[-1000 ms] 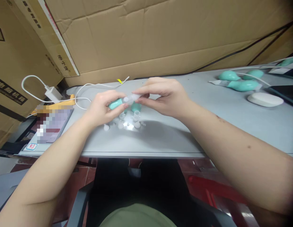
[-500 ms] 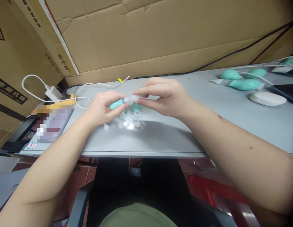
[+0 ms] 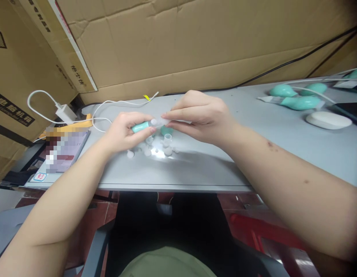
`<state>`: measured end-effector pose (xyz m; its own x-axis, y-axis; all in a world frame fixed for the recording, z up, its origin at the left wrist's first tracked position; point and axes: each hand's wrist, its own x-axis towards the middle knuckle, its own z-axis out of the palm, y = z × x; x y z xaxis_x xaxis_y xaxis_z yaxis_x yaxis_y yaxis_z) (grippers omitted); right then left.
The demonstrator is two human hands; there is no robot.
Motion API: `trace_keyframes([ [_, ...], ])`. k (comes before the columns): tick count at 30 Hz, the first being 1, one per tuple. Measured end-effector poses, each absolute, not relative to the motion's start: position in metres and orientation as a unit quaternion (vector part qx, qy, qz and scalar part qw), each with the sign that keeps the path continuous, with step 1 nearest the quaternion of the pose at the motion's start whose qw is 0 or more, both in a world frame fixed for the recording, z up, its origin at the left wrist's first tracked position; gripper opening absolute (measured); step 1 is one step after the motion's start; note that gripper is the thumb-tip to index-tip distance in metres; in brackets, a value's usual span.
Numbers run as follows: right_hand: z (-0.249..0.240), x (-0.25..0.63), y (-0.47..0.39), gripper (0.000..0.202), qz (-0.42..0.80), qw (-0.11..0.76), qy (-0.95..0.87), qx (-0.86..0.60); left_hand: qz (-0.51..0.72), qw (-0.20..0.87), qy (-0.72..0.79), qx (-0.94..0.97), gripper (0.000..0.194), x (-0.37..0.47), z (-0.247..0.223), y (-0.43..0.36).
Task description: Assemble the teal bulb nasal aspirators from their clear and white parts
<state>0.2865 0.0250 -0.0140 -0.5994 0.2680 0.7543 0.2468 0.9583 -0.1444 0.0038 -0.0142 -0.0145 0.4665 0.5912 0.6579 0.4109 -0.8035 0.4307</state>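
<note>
My left hand (image 3: 123, 130) is closed around a teal tube-like piece (image 3: 140, 127), thumb and fingers pressed on its sides. A frosted translucent plastic part (image 3: 161, 121) extends from its right end. My right hand (image 3: 200, 115) pinches that plastic part between fingertips and thumb; the part's far end is hidden by the fingers. Below the hands on the desk stand a clear small cup (image 3: 167, 140) and another cup (image 3: 149, 140). Small white caps (image 3: 130, 154) and other little translucent pieces lie around them. Behind the cups another teal piece (image 3: 166, 130) is partly hidden.
Several teal bulbs (image 3: 303, 102) with clear tips lie at the right of the grey desk (image 3: 282, 161), by a white oval case (image 3: 328, 120) and a dark device (image 3: 349, 111). At left are a white charger (image 3: 65, 113), its cable and a boxed item (image 3: 68, 150). Cardboard (image 3: 181, 46) stands behind.
My right hand has shifted very slightly, its back raised a little, fingertips still on the translucent part. My left hand keeps its hold on the teal piece. The view moves slightly.
</note>
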Motion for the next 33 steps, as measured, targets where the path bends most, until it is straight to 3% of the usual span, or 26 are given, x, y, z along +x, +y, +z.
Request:
trace_keyframes([
  [17, -0.014, 0.286, 0.029, 0.021, 0.017, 0.439, -0.892, -0.108, 0.416, 0.103, 0.292, 0.855, 0.036, 0.003, -0.015, -0.014],
  [27, -0.013, 0.283, 0.026, 0.018, -0.151, 0.471, -0.869, 0.002, 0.394, 0.192, 0.314, 0.842, 0.031, 0.003, -0.005, -0.021],
  [33, -0.017, 0.281, 0.029, 0.015, -0.139, 0.475, -0.869, 0.000, 0.398, 0.180, 0.309, 0.845, 0.030, 0.004, -0.007, -0.020],
])
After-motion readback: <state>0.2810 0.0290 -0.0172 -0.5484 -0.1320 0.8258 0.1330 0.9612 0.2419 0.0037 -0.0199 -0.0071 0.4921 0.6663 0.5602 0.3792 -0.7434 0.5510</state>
